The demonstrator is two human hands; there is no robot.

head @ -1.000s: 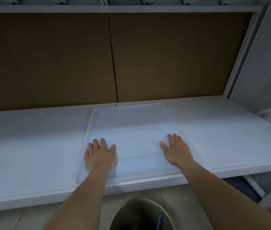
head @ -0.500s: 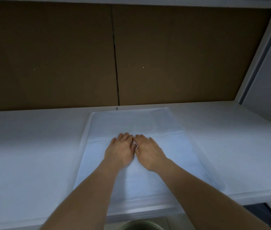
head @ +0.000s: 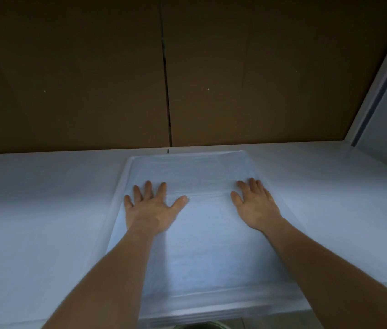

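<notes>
A pale blue sheet with a clear plastic border lies flat on a white shelf, reaching from the back wall to the front edge. My left hand presses palm down on the sheet's left part, fingers spread and straight. My right hand presses flat on its right part, fingers together. A faint crease crosses the sheet between the two hands.
Brown cardboard panels with a vertical seam form the back wall. A white frame post rises at the right. The rim of a bin shows below the shelf's front edge.
My hands were apart near the front edge, met at the sheet's middle, and have now slid apart to its left and right, farther back. The view has moved closer to the shelf.
</notes>
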